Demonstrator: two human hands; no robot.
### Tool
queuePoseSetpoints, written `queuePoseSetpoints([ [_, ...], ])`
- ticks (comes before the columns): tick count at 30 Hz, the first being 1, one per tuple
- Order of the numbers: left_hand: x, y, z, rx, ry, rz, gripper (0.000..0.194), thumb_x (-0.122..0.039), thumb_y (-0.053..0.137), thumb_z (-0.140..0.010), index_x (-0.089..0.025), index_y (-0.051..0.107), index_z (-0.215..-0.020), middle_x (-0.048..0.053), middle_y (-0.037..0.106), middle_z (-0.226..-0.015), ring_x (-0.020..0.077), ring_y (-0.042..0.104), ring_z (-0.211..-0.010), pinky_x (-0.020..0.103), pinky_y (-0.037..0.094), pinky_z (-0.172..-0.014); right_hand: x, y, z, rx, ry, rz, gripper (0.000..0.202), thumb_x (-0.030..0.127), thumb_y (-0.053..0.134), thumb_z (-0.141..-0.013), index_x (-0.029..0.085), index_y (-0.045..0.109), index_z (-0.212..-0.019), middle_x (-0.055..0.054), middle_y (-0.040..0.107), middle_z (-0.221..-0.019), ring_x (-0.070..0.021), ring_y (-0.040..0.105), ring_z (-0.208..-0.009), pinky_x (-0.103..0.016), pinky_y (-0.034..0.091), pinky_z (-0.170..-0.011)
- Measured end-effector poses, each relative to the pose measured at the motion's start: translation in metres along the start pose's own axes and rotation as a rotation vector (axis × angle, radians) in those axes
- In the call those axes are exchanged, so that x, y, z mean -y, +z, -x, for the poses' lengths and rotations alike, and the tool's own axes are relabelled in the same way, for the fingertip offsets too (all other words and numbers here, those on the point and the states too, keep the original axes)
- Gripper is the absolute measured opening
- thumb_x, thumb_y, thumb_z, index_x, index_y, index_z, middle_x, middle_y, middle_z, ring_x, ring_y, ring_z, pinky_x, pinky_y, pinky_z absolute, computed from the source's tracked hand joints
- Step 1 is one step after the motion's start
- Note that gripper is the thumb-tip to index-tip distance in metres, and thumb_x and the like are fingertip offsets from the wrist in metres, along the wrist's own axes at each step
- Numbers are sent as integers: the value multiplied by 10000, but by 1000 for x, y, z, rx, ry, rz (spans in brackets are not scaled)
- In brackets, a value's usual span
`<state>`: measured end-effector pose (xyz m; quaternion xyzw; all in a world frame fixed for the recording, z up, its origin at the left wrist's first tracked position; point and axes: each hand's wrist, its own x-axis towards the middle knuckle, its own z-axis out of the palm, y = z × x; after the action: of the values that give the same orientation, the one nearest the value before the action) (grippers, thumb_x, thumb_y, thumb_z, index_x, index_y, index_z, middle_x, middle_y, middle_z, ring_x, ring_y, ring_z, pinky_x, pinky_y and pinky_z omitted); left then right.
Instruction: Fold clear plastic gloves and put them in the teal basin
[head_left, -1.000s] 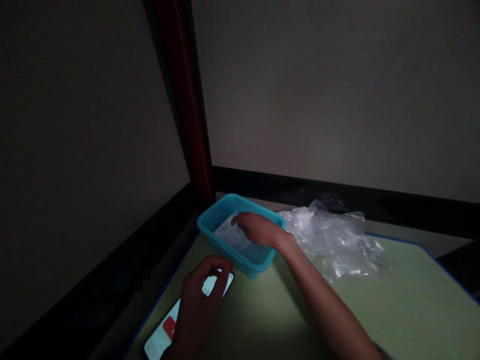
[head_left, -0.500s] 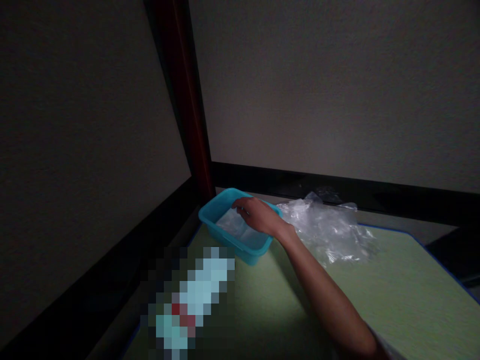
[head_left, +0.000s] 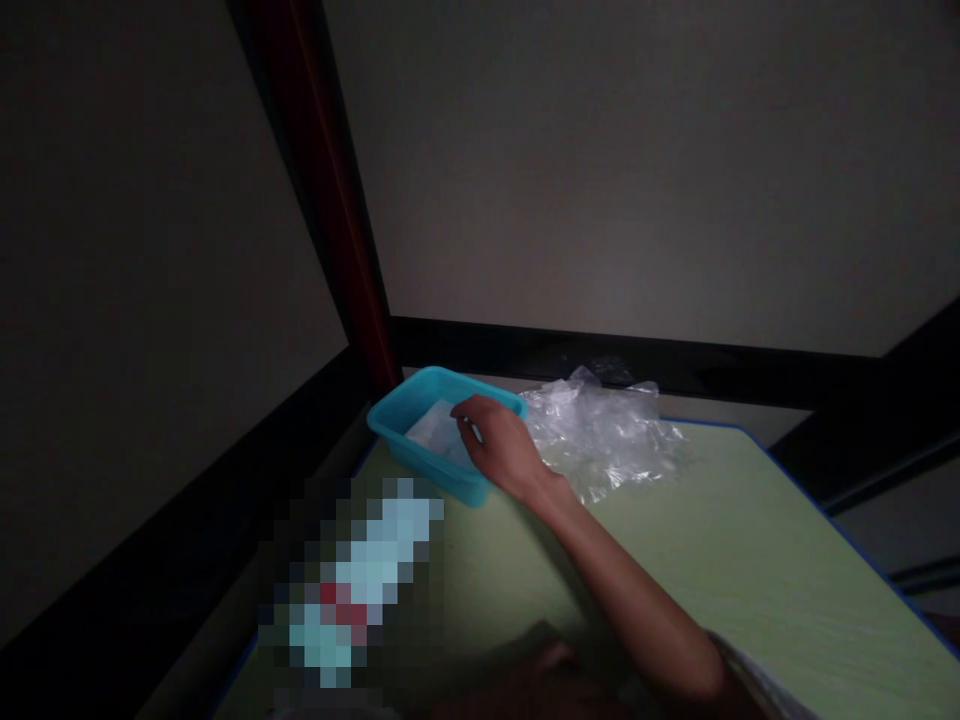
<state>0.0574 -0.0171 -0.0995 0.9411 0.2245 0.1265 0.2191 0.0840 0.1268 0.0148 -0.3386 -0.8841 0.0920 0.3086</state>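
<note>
My right hand [head_left: 499,445] hangs over the right side of a turquoise plastic basket [head_left: 427,462], palm down. Its fingers are bent, with the thumb apart from them, and I see nothing held. Inside the basket lies a pale, flat sheet-like item [head_left: 431,425], partly covered by the hand. My left hand [head_left: 551,660] is low at the bottom edge, dark and smeared, so its fingers cannot be made out. Crumpled clear plastic [head_left: 611,430] is spread on the table to the right of the basket.
The green table [head_left: 750,540] has a blue edge and stands in a corner between two walls. A dark red post [head_left: 330,170] rises behind the basket. At the table's left, a pixelated pale blue patch [head_left: 382,560] hides what lies there.
My view has turned slightly right, shifting the basket and plastic leftward. Relative to the basket, my right hand has drawn back toward its near right side. My left hand has entered at the bottom.
</note>
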Motion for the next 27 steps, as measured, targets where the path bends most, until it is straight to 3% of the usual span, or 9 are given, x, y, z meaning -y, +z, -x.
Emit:
queuePoseSetpoints([
  [2,4,0,-1,47,68,27,185,-190,567,-869,-162,570,-1052,17,664,-1029,145,598,-964,283,365,-940,2,-2,7,-85,10,-14,236,111,405,-854,121,607,-976,-101,635,-979,-226,556,-914,-340,425,-810],
  [6,0,-1,1,1,2,63,186,-319,540,-885,-207,571,-1032,-17,663,-1003,127,606,-895,253,342,-862,8,-3,24,-206,5,-51,225,121,375,-863,132,587,-937,-95,618,-956,-217,535,-902,-344,429,-820],
  [11,-5,-8,3,-52,82,-69,147,-335,536,-887,-207,592,-932,-31,650,-899,118,585,-874,261,318,-827,6,0,54,-354,-41,-102,207,122,355,-865,165,555,-900,-85,607,-921,-197,540,-878,-329,454,-791],
  [13,-8,-16,4,-47,192,-161,153,-343,530,-889,-248,594,-990,-38,630,-1005,144,545,-981,290,309,-827,1,0,69,-364,-32,-80,211,109,348,-864,161,548,-905,-92,603,-932,-192,536,-889,-327,456,-798],
  [17,-17,-30,4,-40,197,-235,154,-340,541,-880,-258,611,-990,-58,627,-939,133,545,-918,276,340,-785,-17,-3,98,-328,-2,19,199,95,383,-837,165,564,-880,-107,594,-939,-218,530,-894,-365,460,-779],
  [21,-25,-39,4,-21,243,-221,228,-317,426,-939,-250,575,-1098,-44,613,-1136,109,528,-1043,266,306,-957,-42,-17,116,-310,87,160,185,121,427,-831,121,596,-904,-210,492,-1178,-318,450,-1071,-517,385,-873],
  [24,-30,-49,5,-34,246,-180,282,-288,357,-963,-189,543,-1151,33,500,-1327,136,419,-1230,312,193,-1080,-63,-31,124,-277,229,469,223,182,442,-853,120,609,-987,-219,353,-1342,-367,307,-1239,-596,254,-976],
  [27,-35,-54,7,-87,168,-59,307,-307,382,-954,-152,547,-1161,66,500,-1329,124,415,-1241,279,146,-1112,-80,-40,128,-241,362,586,258,225,451,-858,121,608,-1035,-215,376,-1347,-386,285,-1257,-639,220,-972],
])
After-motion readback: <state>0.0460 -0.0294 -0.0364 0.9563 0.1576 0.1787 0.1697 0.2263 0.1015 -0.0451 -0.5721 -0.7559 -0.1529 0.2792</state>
